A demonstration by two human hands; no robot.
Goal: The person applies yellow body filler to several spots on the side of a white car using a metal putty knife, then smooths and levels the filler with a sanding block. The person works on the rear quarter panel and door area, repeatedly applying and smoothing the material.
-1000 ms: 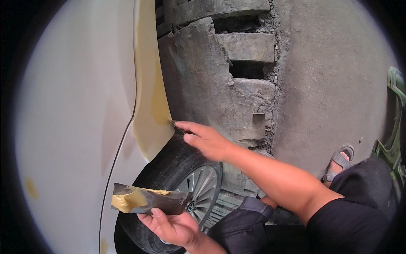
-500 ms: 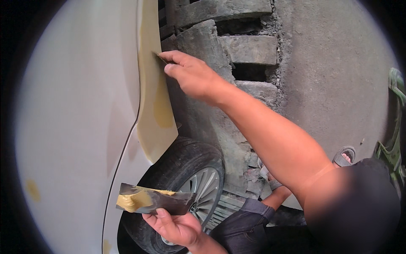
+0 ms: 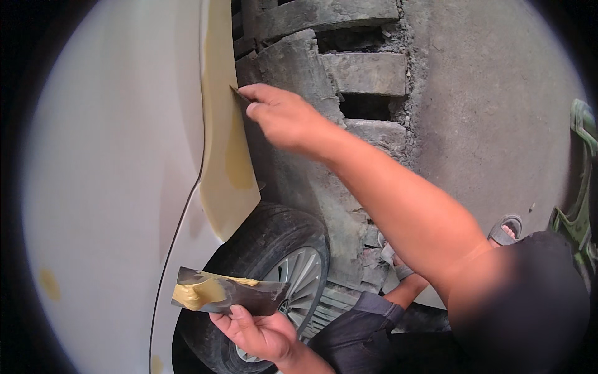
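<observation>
My left hand (image 3: pixel 265 336) grips a dark flat plate (image 3: pixel 265 300) by its lower edge, in front of the car's wheel. A thick mound of yellow putty (image 3: pixel 194 295) sits on the plate's left end, with a thinner streak along its upper edge. Between the thumb and fingers of my right hand (image 3: pixel 288 119) is a thin dark spreader (image 3: pixel 237 93), mostly hidden. Its tip is at the outer edge of the cream-coloured lower car panel (image 3: pixel 215 140); whether it touches cannot be told. Below it, a darker yellow patch (image 3: pixel 240 163) marks the panel.
The white car body (image 3: pixel 112 156) fills the left side, with a small yellow spot near its lower left. A tyre (image 3: pixel 249 234) stands below the panel. Broken concrete slabs with gaps (image 3: pixel 367 73) lie beside the car. A green frame-like object (image 3: pixel 582 187) is at the far right.
My right hand and the spreader have moved slightly down and outward, to the panel's edge. My left hand keeps the plate in nearly the same place.
</observation>
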